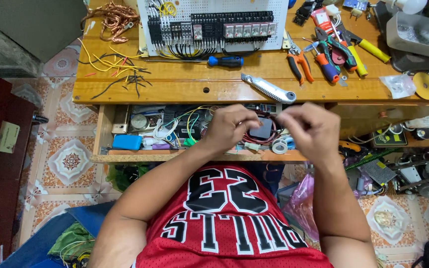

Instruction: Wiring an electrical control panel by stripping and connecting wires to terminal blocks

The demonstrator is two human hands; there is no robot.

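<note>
Looking down from head height, two bare hands meet over one open drawer (106, 130) under the front edge of a wooden table (175, 87). The left hand (230, 126) curls its fingers toward its thumb, and the right hand (308, 128) does the same, fingertips bunched together; whatever small thing the two grips pinch between them is too small to make out. Just behind and between the hands, inside the drawer, lies one dark flat block (262, 128) ringed by a coil of reddish wire (269, 139), close to the left fingertips. One small roll of white tape (279, 146) sits in the drawer just below the right hand. On the table lie one silver utility knife (268, 88), one blue-handled screwdriver (224, 61), one pair of orange-handled pliers (299, 62), one white panel (214, 22) carrying rows of black terminal blocks, and one tangle of bare copper wire (114, 19).
</note>
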